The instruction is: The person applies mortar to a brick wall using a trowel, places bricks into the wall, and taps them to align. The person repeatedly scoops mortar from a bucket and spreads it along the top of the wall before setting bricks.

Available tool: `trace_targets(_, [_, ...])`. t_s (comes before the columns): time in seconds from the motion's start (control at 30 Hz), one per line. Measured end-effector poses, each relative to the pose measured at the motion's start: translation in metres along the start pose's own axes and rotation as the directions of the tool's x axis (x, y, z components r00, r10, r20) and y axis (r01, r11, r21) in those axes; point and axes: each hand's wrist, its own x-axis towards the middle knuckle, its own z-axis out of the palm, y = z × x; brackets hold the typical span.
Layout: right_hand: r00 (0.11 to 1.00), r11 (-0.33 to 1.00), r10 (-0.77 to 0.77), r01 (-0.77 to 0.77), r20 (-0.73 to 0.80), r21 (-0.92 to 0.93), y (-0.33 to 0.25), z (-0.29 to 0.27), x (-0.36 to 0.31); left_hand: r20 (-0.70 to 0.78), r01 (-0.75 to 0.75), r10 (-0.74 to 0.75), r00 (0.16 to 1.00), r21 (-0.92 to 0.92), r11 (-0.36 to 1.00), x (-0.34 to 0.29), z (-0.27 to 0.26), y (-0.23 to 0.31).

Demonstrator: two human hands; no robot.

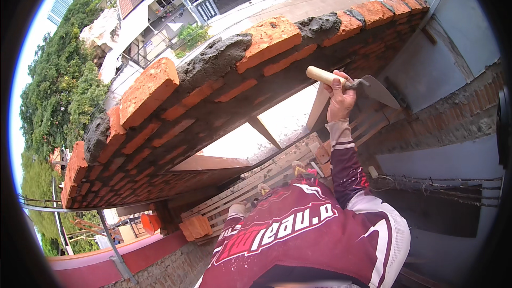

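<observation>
My right hand (pixel 341 101) is raised in front of the brick wall, its fingers closed around a trowel. The trowel's pale wooden handle (pixel 320 76) points left, and its flat metal blade (pixel 380 93) points right. Low beside my body, my left sleeve's cuff (pixel 237 210) shows, but the hand itself is hidden. Along the top of the brick wall (pixel 213 128), orange bricks (pixel 269 40) (pixel 149 88) sit spaced apart. Wet grey mortar (pixel 216 60) fills the gap between these two. More mortar (pixel 319 25) lies farther right.
Wooden slats (pixel 234 194) form a platform below me, with loose bricks (pixel 195 228) at its left end and others (pixel 323 152) near my right forearm. A grey panel wall (pixel 453 37) closes off the right. Beyond the brick wall are a street (pixel 341 0), houses and trees.
</observation>
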Motion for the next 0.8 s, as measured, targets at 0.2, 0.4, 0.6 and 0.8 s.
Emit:
trace_targets(0.2, [0.982, 0.966, -0.148, 0.169, -0.121, 0.195, -0.014, 0.047, 0.013, -0.033, 0.244, -0.242, 0.97, 0.112, 0.963, -0.002, 0.028, -0.087])
trace_targets(0.4, [0.996, 0.968, -0.029, 0.05, -0.088, 0.245, 0.01, 0.073, 0.018, -0.031, 0.158, -0.294, 0.955, -0.789, 0.594, -0.072, 0.02, -0.038])
trace_targets(0.6, [0.997, 0.972, -0.058, 0.068, -0.053, 0.225, 0.01, 0.067, 0.024, -0.025, 0.08, -0.103, 0.994, -0.462, 0.883, -0.048, 0.019, -0.009])
trace_targets(0.8, [0.975, 0.973, -0.111, 0.146, -0.193, 0.181, 0.018, 0.075, 0.02, -0.095, -0.178, 0.167, 0.981, -0.132, 0.975, 0.014, -0.034, -0.033])
